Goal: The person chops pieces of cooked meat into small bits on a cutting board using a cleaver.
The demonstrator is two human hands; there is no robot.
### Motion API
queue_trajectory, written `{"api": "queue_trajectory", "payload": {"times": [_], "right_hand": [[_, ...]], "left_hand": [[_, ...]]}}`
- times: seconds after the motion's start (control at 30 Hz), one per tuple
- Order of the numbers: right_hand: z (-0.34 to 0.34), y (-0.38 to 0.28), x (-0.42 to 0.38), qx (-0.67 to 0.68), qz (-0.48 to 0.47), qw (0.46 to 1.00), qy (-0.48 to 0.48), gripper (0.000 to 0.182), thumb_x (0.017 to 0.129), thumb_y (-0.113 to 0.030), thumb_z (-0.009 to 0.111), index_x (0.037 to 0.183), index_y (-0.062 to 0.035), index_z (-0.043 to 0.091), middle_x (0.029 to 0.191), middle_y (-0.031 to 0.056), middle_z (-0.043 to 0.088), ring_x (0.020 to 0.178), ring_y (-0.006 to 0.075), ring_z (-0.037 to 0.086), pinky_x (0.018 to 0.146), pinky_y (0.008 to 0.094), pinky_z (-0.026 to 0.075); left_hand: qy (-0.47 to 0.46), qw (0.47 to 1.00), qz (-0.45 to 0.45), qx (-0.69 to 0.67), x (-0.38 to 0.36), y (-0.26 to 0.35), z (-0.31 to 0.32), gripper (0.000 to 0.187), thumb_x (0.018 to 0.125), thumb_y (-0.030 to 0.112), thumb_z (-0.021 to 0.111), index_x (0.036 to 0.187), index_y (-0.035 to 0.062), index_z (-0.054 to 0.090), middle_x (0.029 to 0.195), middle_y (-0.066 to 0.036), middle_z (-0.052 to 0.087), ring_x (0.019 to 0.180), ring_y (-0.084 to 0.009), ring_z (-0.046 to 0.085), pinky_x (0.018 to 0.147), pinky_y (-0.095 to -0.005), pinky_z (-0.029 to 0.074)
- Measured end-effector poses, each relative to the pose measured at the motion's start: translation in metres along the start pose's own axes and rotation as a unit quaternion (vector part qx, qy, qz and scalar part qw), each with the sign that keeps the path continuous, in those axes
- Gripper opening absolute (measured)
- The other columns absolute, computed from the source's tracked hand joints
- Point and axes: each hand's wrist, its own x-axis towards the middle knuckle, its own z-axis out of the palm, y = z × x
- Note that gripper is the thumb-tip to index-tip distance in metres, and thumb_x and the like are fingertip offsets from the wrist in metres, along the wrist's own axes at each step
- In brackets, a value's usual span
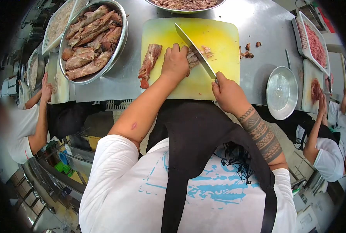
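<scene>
The tattooed arm's right hand grips the long silver knife, blade slanting over the yellow-and-white cutting board; the left hand presses down the pale brown meat piece beneath it. Left of them lies a reddish-brown meat strip, also on the board.

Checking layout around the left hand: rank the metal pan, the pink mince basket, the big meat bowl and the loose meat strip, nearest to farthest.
From the left hand:
1. meat strip: left, on the board
2. meat bowl: farther left
3. metal pan: right, off the board
4. mince basket: far right
</scene>
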Motion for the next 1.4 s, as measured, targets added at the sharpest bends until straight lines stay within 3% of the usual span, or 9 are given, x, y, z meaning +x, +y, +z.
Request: {"api": "queue_trajectory", "payload": {"times": [0.2, 0.37, 0.57, 0.63, 0.83, 0.9, 1.03, 1.3, 1.4], "right_hand": [[-0.033, -0.025, -0.003, -0.016, 0.023, 0.999, -0.033, 0.024, 0.103, -0.023, 0.051, 0.107, 0.0001, 0.052, 0.085, 0.0276, 0.069, 0.083, 0.0485, 0.067, 0.077, 0.0579, 0.053], [0.005, -0.010, 0.060, 0.018, -0.029, 0.999, 0.024, 0.027, 0.103, -0.024, 0.050, 0.110, 0.0021, 0.053, 0.087, 0.0285, 0.069, 0.086, 0.0483, 0.068, 0.080, 0.0573, 0.054], [-0.027, -0.036, 0.027, -0.016, 0.012, 0.999, -0.031, 0.028, 0.102, -0.024, 0.051, 0.111, 0.0026, 0.054, 0.087, 0.0291, 0.069, 0.086, 0.0483, 0.068, 0.080, 0.0572, 0.054], [0.015, -0.013, 0.045, -0.013, 0.028, 0.999, -0.010, 0.028, 0.102, -0.024, 0.050, 0.111, 0.0020, 0.054, 0.086, 0.0293, 0.069, 0.085, 0.0483, 0.068, 0.079, 0.0571, 0.054], [-0.022, -0.040, 0.044, -0.015, -0.016, 0.999, 0.035, 0.027, 0.103, -0.024, 0.051, 0.109, 0.0020, 0.054, 0.084, 0.0277, 0.070, 0.083, 0.0476, 0.069, 0.078, 0.0562, 0.055], [-0.041, -0.050, 0.017, -0.036, 0.008, 0.999, -0.028, 0.027, 0.103, -0.023, 0.051, 0.110, 0.0025, 0.054, 0.085, 0.0273, 0.070, 0.083, 0.0467, 0.069, 0.077, 0.0560, 0.055], [0.019, -0.020, 0.050, -0.024, -0.013, 0.999, 0.027, 0.027, 0.102, -0.022, 0.052, 0.112, 0.0025, 0.054, 0.082, 0.0271, 0.070, 0.080, 0.0463, 0.069, 0.076, 0.0565, 0.055], [-0.010, -0.039, 0.027, -0.020, 0.006, 0.999, -0.025, 0.027, 0.101, -0.021, 0.051, 0.114, 0.0027, 0.054, 0.082, 0.0269, 0.070, 0.077, 0.0462, 0.069, 0.075, 0.0563, 0.056], [0.015, -0.028, 0.058, -0.031, -0.025, 0.999, 0.036, 0.027, 0.102, -0.021, 0.051, 0.114, 0.0031, 0.054, 0.082, 0.0270, 0.070, 0.079, 0.0466, 0.070, 0.077, 0.0561, 0.056]], "left_hand": [[-0.041, 0.999, -0.002, 0.035, 0.005, 0.005, -0.005, 0.063, 0.060, 0.008, 0.086, 0.120, 0.0080, 0.064, 0.118, -0.019, 0.058, 0.104, -0.0420, 0.059, 0.090, -0.0501, 0.053], [-0.031, 0.999, 0.008, 0.025, 0.009, 0.002, -0.006, 0.061, 0.064, 0.009, 0.084, 0.121, 0.0077, 0.064, 0.119, -0.018, 0.058, 0.103, -0.0419, 0.059, 0.090, -0.0504, 0.054], [-0.033, 0.999, 0.005, 0.019, 0.004, -0.001, 0.000, 0.063, 0.065, 0.011, 0.083, 0.124, 0.0089, 0.063, 0.118, -0.018, 0.058, 0.103, -0.0418, 0.059, 0.091, -0.0504, 0.053], [-0.025, 1.000, 0.008, 0.017, 0.001, -0.001, 0.001, 0.065, 0.063, 0.012, 0.084, 0.125, 0.0095, 0.062, 0.118, -0.018, 0.058, 0.103, -0.0417, 0.059, 0.092, -0.0503, 0.053], [-0.014, 1.000, 0.014, 0.007, 0.009, -0.002, -0.005, 0.065, 0.060, 0.009, 0.086, 0.120, 0.0030, 0.062, 0.115, -0.019, 0.058, 0.103, -0.0422, 0.057, 0.092, -0.0491, 0.052], [-0.044, 0.999, 0.002, 0.028, 0.006, -0.002, 0.000, 0.068, 0.060, 0.011, 0.086, 0.123, 0.0038, 0.060, 0.118, -0.017, 0.058, 0.106, -0.0400, 0.058, 0.092, -0.0479, 0.053], [-0.014, 1.000, 0.013, 0.012, 0.005, -0.006, 0.006, 0.066, 0.060, 0.010, 0.086, 0.120, 0.0024, 0.060, 0.117, -0.017, 0.058, 0.105, -0.0398, 0.058, 0.092, -0.0482, 0.053], [-0.011, 1.000, -0.003, -0.005, 0.004, -0.004, 0.003, 0.055, 0.066, 0.009, 0.078, 0.118, 0.0008, 0.060, 0.116, -0.018, 0.058, 0.102, -0.0404, 0.057, 0.094, -0.0481, 0.050], [0.031, 0.999, 0.019, 0.001, 0.006, -0.011, 0.015, 0.055, 0.066, 0.010, 0.078, 0.117, 0.0009, 0.060, 0.116, -0.018, 0.058, 0.102, -0.0403, 0.056, 0.095, -0.0485, 0.049]]}}
